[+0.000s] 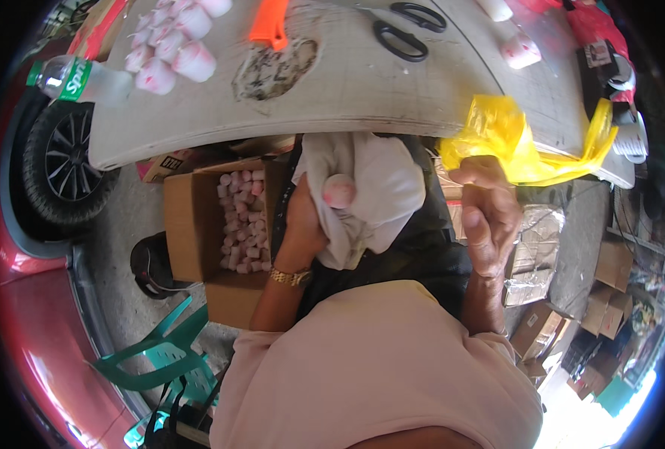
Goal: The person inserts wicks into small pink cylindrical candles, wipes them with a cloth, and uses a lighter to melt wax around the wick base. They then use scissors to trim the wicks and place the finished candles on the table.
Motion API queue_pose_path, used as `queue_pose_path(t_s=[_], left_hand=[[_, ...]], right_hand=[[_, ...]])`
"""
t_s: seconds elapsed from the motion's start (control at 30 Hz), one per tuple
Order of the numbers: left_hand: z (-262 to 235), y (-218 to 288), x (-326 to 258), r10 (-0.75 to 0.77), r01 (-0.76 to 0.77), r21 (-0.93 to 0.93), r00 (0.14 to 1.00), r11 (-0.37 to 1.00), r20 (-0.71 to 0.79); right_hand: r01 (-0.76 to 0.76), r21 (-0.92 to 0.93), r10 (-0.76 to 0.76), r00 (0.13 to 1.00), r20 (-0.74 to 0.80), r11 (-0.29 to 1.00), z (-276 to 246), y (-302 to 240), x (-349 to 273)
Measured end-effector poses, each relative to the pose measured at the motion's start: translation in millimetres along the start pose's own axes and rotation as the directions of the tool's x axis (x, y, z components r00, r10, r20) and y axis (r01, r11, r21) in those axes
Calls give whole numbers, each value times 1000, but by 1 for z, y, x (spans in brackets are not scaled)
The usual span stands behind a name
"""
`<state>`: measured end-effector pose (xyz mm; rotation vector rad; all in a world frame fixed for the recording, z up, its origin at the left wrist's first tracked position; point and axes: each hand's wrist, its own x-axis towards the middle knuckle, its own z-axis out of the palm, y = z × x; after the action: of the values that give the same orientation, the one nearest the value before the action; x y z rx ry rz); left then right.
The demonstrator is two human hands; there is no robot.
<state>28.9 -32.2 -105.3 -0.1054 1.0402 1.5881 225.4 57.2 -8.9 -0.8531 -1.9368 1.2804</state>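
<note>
Head view: a small pink-marked white piece [339, 191] sits amid the folds of a white cloth [394, 176].
The left hand [304, 218] is at the cloth's left side, just beside the piece, fingers hidden from me, their grip impossible to tell; the right hand [491, 218], right of the cloth, curls loosely, thumb apart.

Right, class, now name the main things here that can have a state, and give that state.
White cloth: bunched
Left hand: at the cloth, fingers hidden
Right hand: thumb apart from bent fingers
Pink-and-white cylinder: resting against the cloth
Cardboard box: open, many small cylinders inside
Scissors: lying on the table, handle loops apart
Bottle: green cap on
Yellow bag: crumpled, overhanging the table edge
</note>
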Motion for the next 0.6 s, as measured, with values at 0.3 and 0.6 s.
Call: queue_pose_path(t_s=[0.3, 0.6], left_hand=[[7, -2, -11, -58, 28, 174, 984, 984, 168], [13, 42, -24, -76, -30, 691, 989, 723, 123]], right_hand=[[163, -179, -153, 986, 70, 970, 56, 39, 11], [-361, 528, 292, 932, 212, 769, 33, 54, 11]])
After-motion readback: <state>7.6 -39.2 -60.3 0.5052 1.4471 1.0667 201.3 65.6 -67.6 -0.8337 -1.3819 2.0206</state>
